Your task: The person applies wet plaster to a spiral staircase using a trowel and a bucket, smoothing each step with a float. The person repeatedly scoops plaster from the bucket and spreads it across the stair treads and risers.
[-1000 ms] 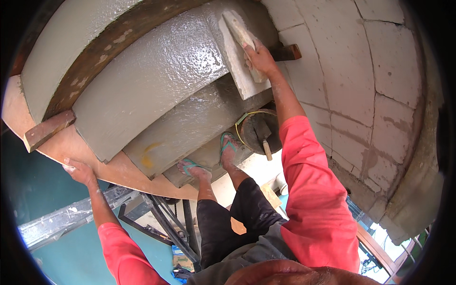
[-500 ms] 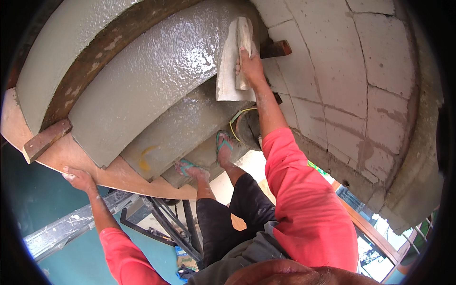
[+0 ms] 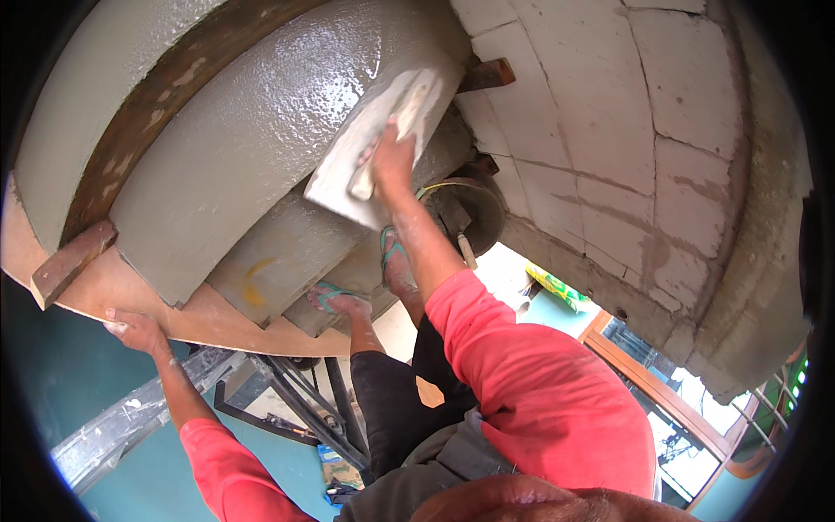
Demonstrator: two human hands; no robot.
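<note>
We hold the float [image 3: 335, 183] in the right hand [image 3: 393, 165], which is clamped on the handle [image 3: 417, 100]. The float lies at the front edge of the wet step [image 3: 226, 139], toward its right end; its near corner projects past that edge, above the lower step [image 3: 278, 239]. The grey surface to the float's upper left shines with moisture.

We place the left hand [image 3: 139, 333] at the lower edge of the curved board [image 3: 200, 326], which borders the left ends of the steps. The fingers touch this edge; we cannot tell whether they close around it. A wood block [image 3: 74, 263] sits across the board, above the left hand.

The bucket [image 3: 489, 213] stands beside the block wall [image 3: 583, 130], near the right forearm. A trowel [image 3: 467, 250] rests in it, handle toward us. Our sandals [image 3: 329, 296] are below the float.
</note>
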